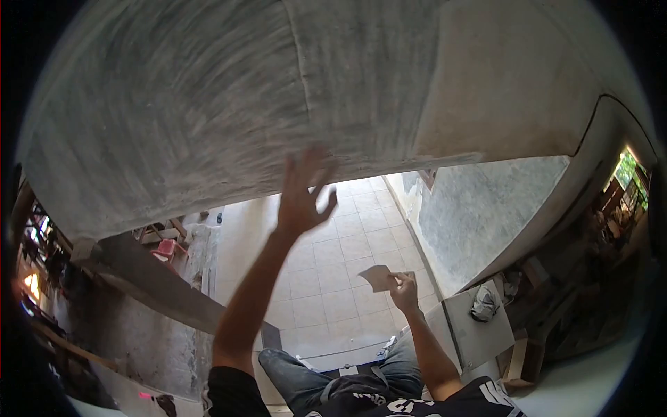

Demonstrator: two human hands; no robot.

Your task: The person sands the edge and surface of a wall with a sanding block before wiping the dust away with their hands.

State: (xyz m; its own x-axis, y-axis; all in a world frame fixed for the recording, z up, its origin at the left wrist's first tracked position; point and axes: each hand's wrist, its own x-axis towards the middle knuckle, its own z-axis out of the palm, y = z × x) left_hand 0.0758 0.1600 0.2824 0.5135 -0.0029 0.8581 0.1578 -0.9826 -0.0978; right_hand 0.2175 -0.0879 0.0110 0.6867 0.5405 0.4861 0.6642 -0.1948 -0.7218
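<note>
Sheet (375, 279) | right hand (404, 292): pinching it | left hand (300, 207): fingers spread | crumpled bag (484, 304): contents unclear

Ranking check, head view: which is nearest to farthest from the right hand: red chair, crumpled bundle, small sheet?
1. Small sheet: pinched in the right hand.
2. Crumpled bundle: on the pale panel, to the picture's right.
3. Red chair: far over on the picture's left, beyond the left arm.
</note>
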